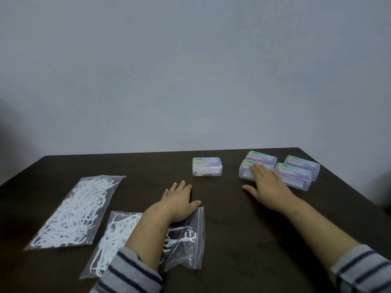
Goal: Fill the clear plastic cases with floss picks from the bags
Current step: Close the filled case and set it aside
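- Five clear plastic cases stood on the dark table: one filled case alone at centre, with white picks inside, and four cases grouped at the right in two rows.
- Two bags of white floss picks lay at the left: a full bag farther left and a nearer bag under the left forearm.
- The left hand lay flat on the table, fingers relaxed, grasping nothing.
- The right hand reached out with straight fingers resting on the near-left case of the group, not gripping it.
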